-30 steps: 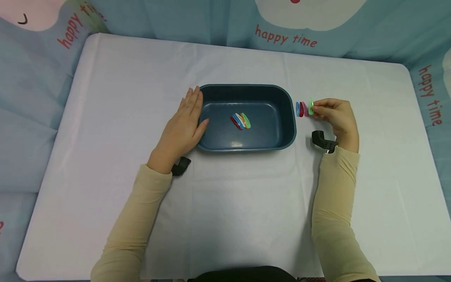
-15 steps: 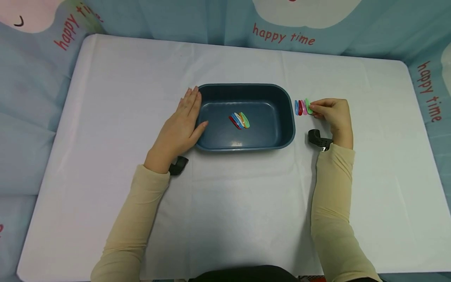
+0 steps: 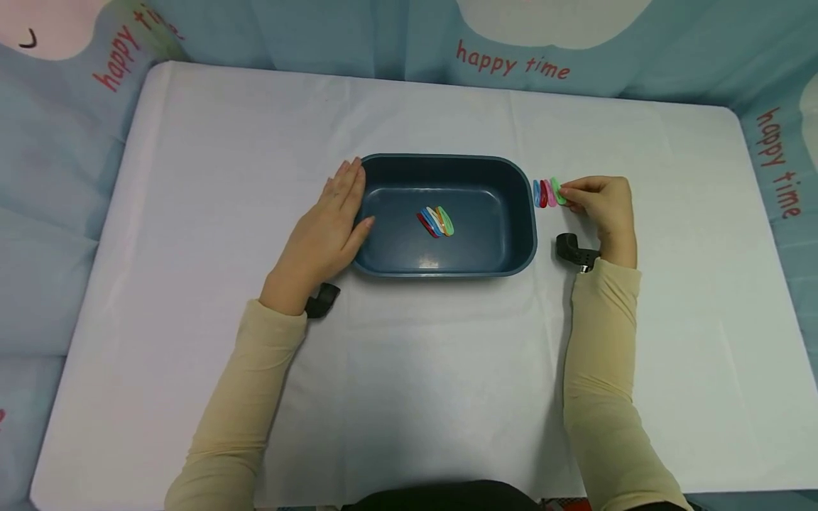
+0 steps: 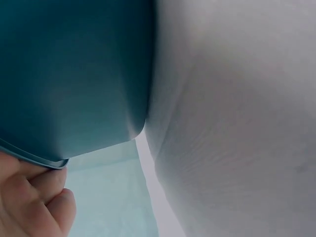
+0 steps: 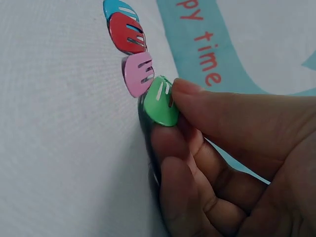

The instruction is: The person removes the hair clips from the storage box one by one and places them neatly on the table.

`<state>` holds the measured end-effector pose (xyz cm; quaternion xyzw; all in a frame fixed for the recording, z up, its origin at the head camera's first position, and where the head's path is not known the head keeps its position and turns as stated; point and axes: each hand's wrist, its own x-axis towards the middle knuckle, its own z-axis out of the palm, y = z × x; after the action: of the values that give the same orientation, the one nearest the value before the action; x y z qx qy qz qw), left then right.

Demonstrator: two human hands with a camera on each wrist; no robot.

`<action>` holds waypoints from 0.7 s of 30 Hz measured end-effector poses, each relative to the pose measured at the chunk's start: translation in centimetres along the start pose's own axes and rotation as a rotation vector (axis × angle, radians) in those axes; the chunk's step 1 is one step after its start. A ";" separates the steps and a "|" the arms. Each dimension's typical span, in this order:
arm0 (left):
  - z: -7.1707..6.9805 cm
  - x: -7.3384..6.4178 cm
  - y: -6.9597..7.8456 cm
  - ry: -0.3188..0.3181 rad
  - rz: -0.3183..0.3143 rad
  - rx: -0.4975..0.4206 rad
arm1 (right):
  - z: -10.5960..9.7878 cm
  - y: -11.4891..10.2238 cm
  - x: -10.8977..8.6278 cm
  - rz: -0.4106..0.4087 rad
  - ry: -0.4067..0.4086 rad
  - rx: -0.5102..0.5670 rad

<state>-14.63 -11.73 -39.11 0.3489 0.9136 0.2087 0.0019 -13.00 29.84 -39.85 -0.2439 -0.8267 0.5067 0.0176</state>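
Note:
My right hand point(image 3: 606, 211) pinches a green snap hair clip point(image 5: 159, 109) between thumb and fingers, right of the bin. Beside it on the white cloth stand a pink hair clip point(image 5: 137, 76), a red hair clip point(image 5: 124, 32) and a blue hair clip point(image 5: 114, 11), lined up in a row; the green one touches or nearly touches the pink. My left hand point(image 3: 322, 231) lies with straight fingers along the left rim of a dark blue bin point(image 3: 441, 275). Inside the bin, several coloured hair clips point(image 3: 436, 222) lie slanted side by side near the middle of the floor.
A white cloth point(image 3: 447, 376) covers the table. Patterned blue curtains point(image 3: 358, 39) hang behind its far edge and along both sides. Each wrist carries a black camera mount, such as the right mount point(image 3: 575, 250). The bin's right end is close to the row of clips.
The right hand has shifted slightly left, bringing the green hair clip from apart up against the end of the row, beside the pink one. The left hand stays on the bin's rim.

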 end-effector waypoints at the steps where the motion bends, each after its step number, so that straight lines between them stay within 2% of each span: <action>1: 0.0 0.0 0.0 0.002 0.000 0.000 | 0.0 0.0 0.0 0.003 0.003 -0.006; 9: -0.1 -0.1 -0.1 -0.003 -0.008 -0.008 | 0.2 -0.1 0.0 -0.017 0.024 -0.110; 21: 0.3 0.2 0.1 0.038 0.003 -0.016 | -0.3 0.0 -0.1 0.012 -0.006 -0.046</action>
<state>-14.62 -11.41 -39.36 0.3461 0.9113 0.2224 -0.0127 -12.80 30.01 -39.73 -0.2477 -0.8367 0.4884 0.0066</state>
